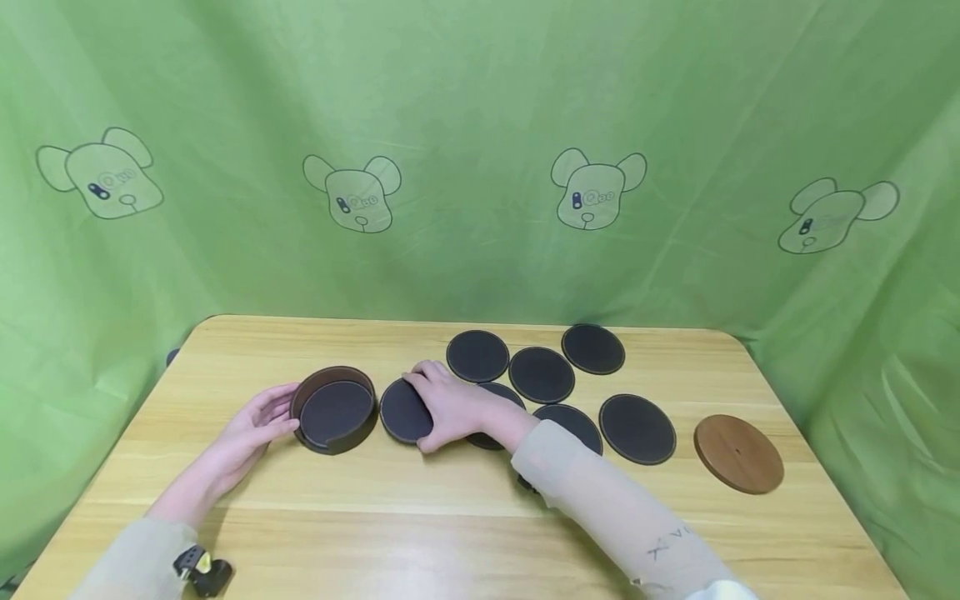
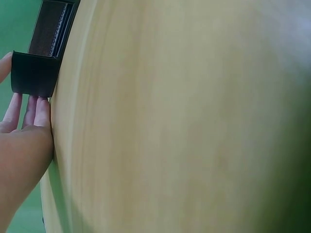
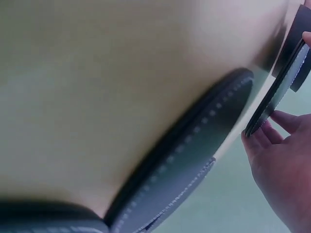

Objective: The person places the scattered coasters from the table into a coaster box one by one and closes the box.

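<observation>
A round dark coaster (image 1: 402, 412) is held by its edge between the thumb and fingers of my right hand (image 1: 450, 406). In the right wrist view, the held coaster (image 3: 278, 90) is tilted beside the holder. To its left stands a round brown coaster holder (image 1: 362, 435) with a front notch and a dark disc (image 1: 339, 410) inside. My left hand (image 1: 258, 422) touches the holder's left side with fairly straight fingers. In the left wrist view, those fingertips meet the holder's dark wall (image 2: 33, 74).
Several dark coasters lie flat to the right, including a back-right coaster (image 1: 592, 349) and a nearer one (image 1: 637, 429); my right forearm partly covers others. A brown wooden disc (image 1: 738, 454) lies at the right of the wooden table (image 1: 450, 500). A green curtain (image 1: 480, 275) hangs behind.
</observation>
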